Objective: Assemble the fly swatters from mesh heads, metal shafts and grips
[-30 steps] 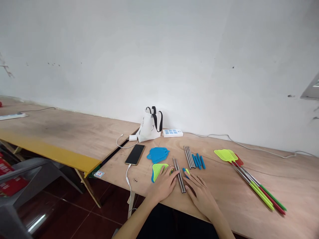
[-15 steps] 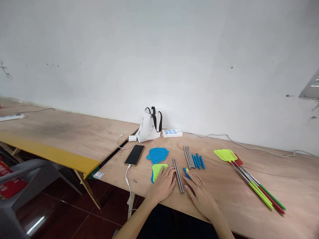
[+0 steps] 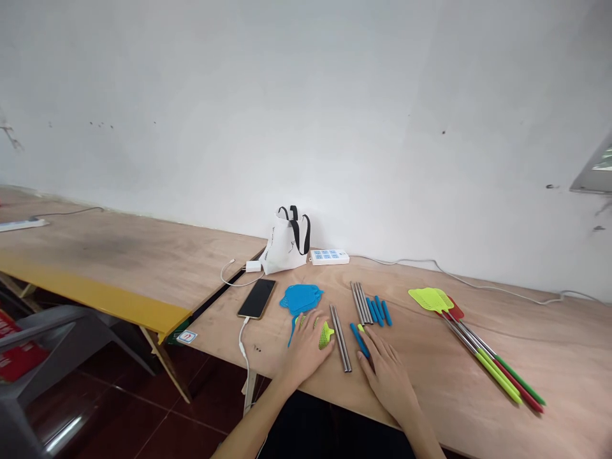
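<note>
My left hand (image 3: 308, 350) lies palm down with its fingers spread over a yellow-green perforated fly swatter head (image 3: 326, 333), which it partly hides; a blue edge shows beneath. Flat on the table, my right hand (image 3: 388, 373) is open beside a blue handle sleeve (image 3: 358, 341), and the tip of a yellow-green sleeve (image 3: 360, 327) shows by its fingers. Between the hands lie two metal rods (image 3: 340, 338). Beyond my left hand is a pile of blue swatter heads (image 3: 301, 298). Several more rods (image 3: 362, 303) and blue sleeves (image 3: 379, 310) lie farther back.
Assembled fly swatters (image 3: 488, 357) with green and red handles lie on the right. A phone (image 3: 257, 298) with a charging cable is at left. A white bag (image 3: 287, 245) and a power strip (image 3: 329, 257) stand near the wall. The table's front edge runs below my hands.
My left hand has shifted left, away from the two rods and onto the yellow-green swatter head. My right hand has drawn slightly right, showing more of the blue sleeve.
</note>
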Motion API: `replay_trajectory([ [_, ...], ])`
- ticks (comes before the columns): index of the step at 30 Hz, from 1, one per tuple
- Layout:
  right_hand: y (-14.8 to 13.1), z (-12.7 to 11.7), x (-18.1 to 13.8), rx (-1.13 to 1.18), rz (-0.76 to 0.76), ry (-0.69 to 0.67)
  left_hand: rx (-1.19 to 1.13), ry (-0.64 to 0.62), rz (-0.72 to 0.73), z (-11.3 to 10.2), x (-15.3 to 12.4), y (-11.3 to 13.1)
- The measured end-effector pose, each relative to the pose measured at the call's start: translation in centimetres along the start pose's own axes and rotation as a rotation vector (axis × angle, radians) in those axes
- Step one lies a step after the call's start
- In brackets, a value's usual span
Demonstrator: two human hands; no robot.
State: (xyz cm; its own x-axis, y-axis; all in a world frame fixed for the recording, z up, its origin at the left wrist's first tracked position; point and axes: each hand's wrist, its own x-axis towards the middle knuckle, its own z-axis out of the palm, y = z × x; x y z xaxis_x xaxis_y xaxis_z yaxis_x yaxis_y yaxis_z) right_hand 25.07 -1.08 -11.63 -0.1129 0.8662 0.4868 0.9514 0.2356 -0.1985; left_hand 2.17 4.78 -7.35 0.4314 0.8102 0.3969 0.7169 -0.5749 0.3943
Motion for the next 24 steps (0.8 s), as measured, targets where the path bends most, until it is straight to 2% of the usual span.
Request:
replay_trajectory([
  [2,0.0,0.1,0.0,-0.026,0.016,0.019,0.025,-0.063,-0.068,-0.6,0.0,-0.8],
  [6,-0.1,0.1,-0.1,-0.06,0.035,0.035,0.034,-0.3,-0.207,-2.6,-0.2,-2.2],
  [8,-0.1,0.0,-0.1,-0.069,0.038,0.044,0.057,-0.358,-0.259,-3.8,-0.2,-2.4],
  [12,0.0,-0.1,-0.2,-0.073,0.032,0.051,0.107,-0.369,-0.278,-5.4,-0.1,-2.3],
  [17,0.3,0.1,-0.3,-0.065,0.045,0.06,0.138,-0.354,-0.314,-5.0,-0.2,-2.8],
  [20,0.4,0.2,-0.3,-0.054,0.042,0.06,0.102,-0.266,-0.21,-4.2,-0.4,-3.0],
  [22,0.3,0.1,-0.2,-0.044,0.036,0.06,0.05,-0.209,-0.037,-3.6,-0.5,-2.4],
  [24,0.2,-0.1,-0.1,-0.028,0.025,0.057,-0.007,-0.209,0.129,-2.9,-0.5,-1.3],
])
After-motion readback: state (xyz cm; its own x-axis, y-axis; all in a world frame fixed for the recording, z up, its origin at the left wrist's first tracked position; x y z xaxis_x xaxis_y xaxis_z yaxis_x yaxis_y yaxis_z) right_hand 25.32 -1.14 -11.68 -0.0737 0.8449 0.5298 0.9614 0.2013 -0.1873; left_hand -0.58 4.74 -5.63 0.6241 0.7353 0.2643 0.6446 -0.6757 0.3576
